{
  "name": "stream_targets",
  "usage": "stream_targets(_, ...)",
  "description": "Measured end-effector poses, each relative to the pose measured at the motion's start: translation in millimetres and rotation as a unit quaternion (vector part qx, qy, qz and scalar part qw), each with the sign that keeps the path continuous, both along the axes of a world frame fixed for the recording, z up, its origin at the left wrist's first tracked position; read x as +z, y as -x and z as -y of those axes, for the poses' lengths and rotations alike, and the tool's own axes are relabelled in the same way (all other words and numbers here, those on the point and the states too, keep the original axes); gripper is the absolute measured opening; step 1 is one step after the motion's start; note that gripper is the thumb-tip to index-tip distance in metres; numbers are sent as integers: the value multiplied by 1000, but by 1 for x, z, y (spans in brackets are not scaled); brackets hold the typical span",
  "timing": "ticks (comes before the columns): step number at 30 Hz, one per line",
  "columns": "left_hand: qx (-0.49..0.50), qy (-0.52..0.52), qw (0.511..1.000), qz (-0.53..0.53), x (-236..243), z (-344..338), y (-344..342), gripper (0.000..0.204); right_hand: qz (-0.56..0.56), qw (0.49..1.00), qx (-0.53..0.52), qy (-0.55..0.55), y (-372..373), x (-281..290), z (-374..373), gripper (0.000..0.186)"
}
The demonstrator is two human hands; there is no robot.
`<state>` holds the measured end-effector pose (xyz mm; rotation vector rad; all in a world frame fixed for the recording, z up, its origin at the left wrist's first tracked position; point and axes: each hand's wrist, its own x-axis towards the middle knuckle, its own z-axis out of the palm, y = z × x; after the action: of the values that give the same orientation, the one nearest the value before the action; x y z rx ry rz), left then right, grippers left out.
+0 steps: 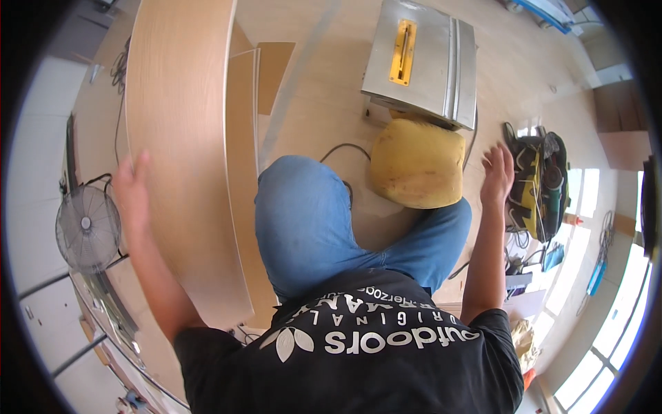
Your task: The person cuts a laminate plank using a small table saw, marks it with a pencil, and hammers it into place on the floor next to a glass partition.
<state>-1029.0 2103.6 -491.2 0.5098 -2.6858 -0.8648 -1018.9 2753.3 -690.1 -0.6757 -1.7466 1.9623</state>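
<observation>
My left hand (pixel 133 181) is at the left edge of a long pale wooden board (pixel 181 103), its fingers gripping that edge; the hand is slightly blurred. My right hand (pixel 498 172) is raised beside my right knee, fingers loosely bent and apart, holding nothing, near a stained yellow cushion-like piece (pixel 417 162). Behind that piece stands a metal table saw (pixel 420 55) with a yellow insert. Other flat panels (pixel 274 76) show along the wooden board's right side.
A round fan (pixel 86 228) is at the far left. A bag of power tools (pixel 534 179) lies at my right, with cables and small items near it. A dark cable (pixel 338 147) runs along the floor. A blue object (pixel 538 14) is at the back right.
</observation>
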Motion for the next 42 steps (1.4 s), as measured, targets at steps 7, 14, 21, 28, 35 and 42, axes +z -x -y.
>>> stream_targets(7,-354,-270,895,-18,141,-133,164,42,-255,853,396,225,87,165,188,53)
stream_targets(14,-534,3,816,-223,167,-260,202,47,-261,918,85,286,120,184,119,32)
stream_targets(21,-326,-51,938,-101,-24,-98,314,56,-226,938,-136,225,101,149,-78,29)
stream_targets(28,-364,-530,762,76,-100,-263,343,59,-211,923,-246,209,145,122,-182,26)
stream_targets(35,-346,-319,882,12,-180,-361,468,51,-174,923,-270,212,218,73,-263,23)
stream_targets(42,-295,-21,954,47,-246,-405,518,59,-98,920,-311,217,294,11,-301,19)
